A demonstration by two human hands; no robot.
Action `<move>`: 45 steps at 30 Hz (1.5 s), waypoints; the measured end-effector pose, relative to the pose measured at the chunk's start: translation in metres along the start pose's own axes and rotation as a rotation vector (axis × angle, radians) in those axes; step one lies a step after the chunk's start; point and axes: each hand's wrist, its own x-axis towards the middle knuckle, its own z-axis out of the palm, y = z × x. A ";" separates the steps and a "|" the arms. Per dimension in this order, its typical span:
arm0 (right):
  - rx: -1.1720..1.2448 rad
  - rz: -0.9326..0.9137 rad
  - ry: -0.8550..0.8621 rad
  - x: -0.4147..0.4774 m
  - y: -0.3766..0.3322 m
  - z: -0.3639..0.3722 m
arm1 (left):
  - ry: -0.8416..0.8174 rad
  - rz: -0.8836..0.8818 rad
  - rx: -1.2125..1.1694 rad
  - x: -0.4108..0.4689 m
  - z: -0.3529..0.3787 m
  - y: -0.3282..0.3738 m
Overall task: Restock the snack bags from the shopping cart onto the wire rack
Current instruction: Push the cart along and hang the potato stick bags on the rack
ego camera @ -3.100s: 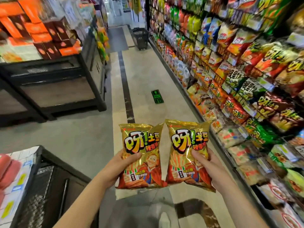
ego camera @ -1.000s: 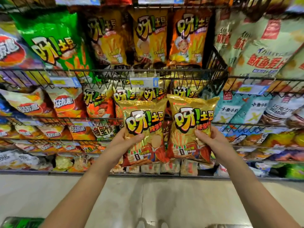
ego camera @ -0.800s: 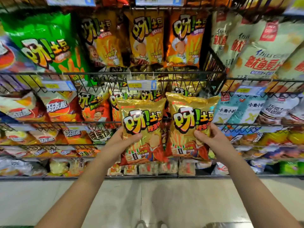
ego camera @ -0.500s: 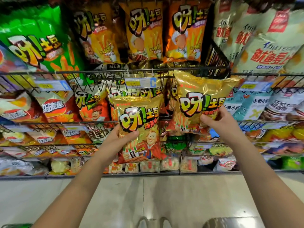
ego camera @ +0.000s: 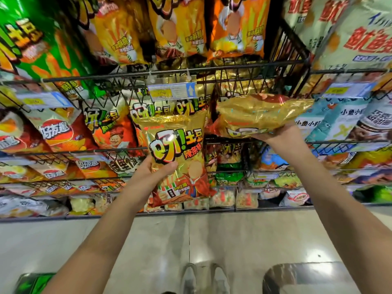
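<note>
Left grip (ego camera: 152,172) closed on the lower left edge of one gold snack bag (ego camera: 178,153), which is upright, just below the price tag (ego camera: 171,92) on the wire rack (ego camera: 233,68). Right grip (ego camera: 275,134) holds the second gold bag (ego camera: 261,115) by its bottom edge, tipped nearly flat, just right of that tag and below the rack's front rail.

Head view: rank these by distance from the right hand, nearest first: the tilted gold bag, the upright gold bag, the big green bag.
1. Tilted gold bag: held by the right hand itself, up at the wire rack.
2. Upright gold bag: gripped by the left hand, lower left.
3. Big green bag: top left shelf, farthest.
</note>
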 end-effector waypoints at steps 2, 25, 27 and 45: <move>-0.073 -0.058 -0.002 0.001 -0.001 0.004 | 0.004 -0.004 -0.003 0.002 0.000 -0.003; -0.478 -0.046 -0.242 0.067 0.037 0.016 | -0.031 0.010 0.126 0.012 0.004 -0.003; -0.476 -0.038 -0.235 0.066 0.034 0.019 | -0.026 0.009 0.132 0.013 0.005 -0.003; -0.257 0.021 -0.002 0.013 0.027 0.029 | -0.057 0.095 0.210 -0.004 0.013 0.011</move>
